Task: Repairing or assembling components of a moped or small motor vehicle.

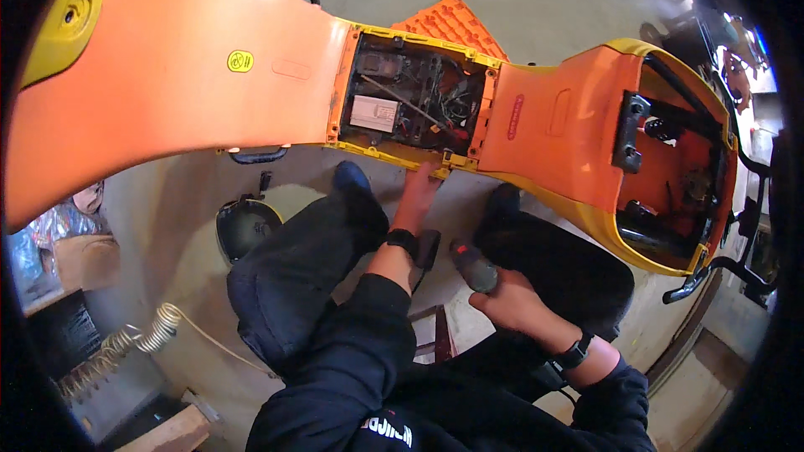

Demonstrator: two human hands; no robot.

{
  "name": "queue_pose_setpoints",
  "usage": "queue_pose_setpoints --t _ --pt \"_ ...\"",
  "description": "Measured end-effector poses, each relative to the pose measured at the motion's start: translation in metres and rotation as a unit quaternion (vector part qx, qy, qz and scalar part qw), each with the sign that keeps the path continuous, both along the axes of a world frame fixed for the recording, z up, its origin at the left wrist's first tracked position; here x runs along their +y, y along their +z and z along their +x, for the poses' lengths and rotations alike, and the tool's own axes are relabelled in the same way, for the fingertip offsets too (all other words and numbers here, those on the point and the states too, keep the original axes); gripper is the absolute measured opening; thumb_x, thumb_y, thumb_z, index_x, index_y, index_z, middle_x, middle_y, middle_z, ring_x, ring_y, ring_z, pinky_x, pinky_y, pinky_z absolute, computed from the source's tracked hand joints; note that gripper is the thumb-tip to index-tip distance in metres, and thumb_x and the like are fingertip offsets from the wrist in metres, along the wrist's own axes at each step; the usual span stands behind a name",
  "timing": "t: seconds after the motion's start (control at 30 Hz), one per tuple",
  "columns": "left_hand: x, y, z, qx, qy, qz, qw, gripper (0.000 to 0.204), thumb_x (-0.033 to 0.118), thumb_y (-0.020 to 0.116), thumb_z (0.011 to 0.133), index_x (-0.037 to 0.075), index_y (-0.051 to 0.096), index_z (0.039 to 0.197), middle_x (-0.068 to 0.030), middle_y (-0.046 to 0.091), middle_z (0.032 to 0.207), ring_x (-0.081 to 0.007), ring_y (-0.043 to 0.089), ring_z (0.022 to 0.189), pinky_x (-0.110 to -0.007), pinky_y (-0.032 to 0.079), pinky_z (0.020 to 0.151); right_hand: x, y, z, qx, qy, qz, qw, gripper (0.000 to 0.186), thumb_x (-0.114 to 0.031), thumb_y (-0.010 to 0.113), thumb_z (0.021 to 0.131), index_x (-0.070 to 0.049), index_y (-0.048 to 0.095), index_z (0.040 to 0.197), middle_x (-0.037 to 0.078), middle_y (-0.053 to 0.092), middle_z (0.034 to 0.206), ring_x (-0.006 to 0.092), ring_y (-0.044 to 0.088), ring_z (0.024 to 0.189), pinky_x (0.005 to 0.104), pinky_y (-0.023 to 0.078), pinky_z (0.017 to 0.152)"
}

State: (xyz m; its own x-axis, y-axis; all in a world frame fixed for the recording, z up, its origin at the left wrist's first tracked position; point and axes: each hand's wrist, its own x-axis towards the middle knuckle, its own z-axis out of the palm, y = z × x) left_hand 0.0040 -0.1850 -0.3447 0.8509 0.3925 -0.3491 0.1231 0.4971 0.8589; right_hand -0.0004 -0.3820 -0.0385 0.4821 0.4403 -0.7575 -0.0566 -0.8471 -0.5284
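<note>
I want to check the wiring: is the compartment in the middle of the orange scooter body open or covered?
Open. The compartment has no cover, so a grey box and tangled wires show inside; the left hand rests at its yellow edge.

bright daylight — dark, warped fisheye rim

An orange plastic scooter body [193, 75] with yellow trim is seen, a ribbed orange plastic panel [452, 23], and a grey handheld tool [474, 266] with red button.

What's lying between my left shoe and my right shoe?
In the head view, your left hand reaches between left shoe and right shoe, over bare floor.
</note>
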Motion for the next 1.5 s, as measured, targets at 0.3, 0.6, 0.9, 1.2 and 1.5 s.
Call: queue_pose_setpoints --t 0.3,0.6,0.9,1.2,1.5 --pt "-0.004 0.003 -0.002 0.029 -0.006 0.073 0.997 0.038 0.004 0.061 0.082 0.003 0.052 0.120 -0.0087 0.057 0.115 -0.0211 0.055 0.106 -0.034 0.043 0.095 -0.001 -0.010 -0.003 0.036 -0.003 -0.005 0.999 0.030 -0.023 0.065 0.073 -0.001 0.062 0.093 0.016 0.064 0.078 0.0290 0.064 0.073 0.0387 0.051 0.069" --pt "0.002 0.014 -0.001 -0.040 0.042 -0.023 0.998 0.046 0.002 0.062 0.079 0.005 0.047 0.122 -0.0028 0.054 0.113 -0.0182 0.054 0.104 -0.033 0.043 0.094 0.009 -0.005 0.002 0.027 -0.009 -0.018 0.999 0.028 -0.021 0.063 0.074 -0.002 0.062 0.094 0.019 0.066 0.082 0.0320 0.066 0.079 0.0385 0.051 0.072" --pt "0.005 0.001 -0.003 0.056 0.020 0.007 0.998 0.036 0.010 0.063 0.083 0.004 0.054 0.116 -0.0049 0.057 0.106 -0.0182 0.055 0.100 -0.031 0.044 0.090 0.008 -0.006 0.005 0.019 -0.030 -0.046 0.998 0.029 -0.021 0.064 0.074 -0.001 0.063 0.095 0.018 0.066 0.084 0.0311 0.066 0.080 0.0382 0.051 0.073" --pt "0.006 -0.019 -0.005 0.018 -0.023 -0.002 1.000 0.046 0.015 0.063 0.085 0.004 0.046 0.126 -0.0040 0.053 0.115 -0.0174 0.051 0.104 -0.032 0.042 0.093 0.002 -0.009 0.003 0.053 -0.046 -0.076 0.995 0.026 -0.019 0.064 0.074 -0.001 0.064 0.094 0.013 0.066 0.081 0.0223 0.065 0.076 0.0351 0.050 0.071" --pt "0.004 0.000 0.005 0.006 0.064 -0.132 0.989 0.050 0.009 0.060 0.081 0.007 0.042 0.128 -0.0052 0.052 0.116 -0.0188 0.053 0.108 -0.033 0.044 0.093 0.015 -0.004 0.001 0.051 -0.065 -0.023 0.996 0.027 -0.020 0.064 0.074 0.000 0.063 0.092 0.013 0.066 0.079 0.0224 0.064 0.074 0.0363 0.050 0.069"
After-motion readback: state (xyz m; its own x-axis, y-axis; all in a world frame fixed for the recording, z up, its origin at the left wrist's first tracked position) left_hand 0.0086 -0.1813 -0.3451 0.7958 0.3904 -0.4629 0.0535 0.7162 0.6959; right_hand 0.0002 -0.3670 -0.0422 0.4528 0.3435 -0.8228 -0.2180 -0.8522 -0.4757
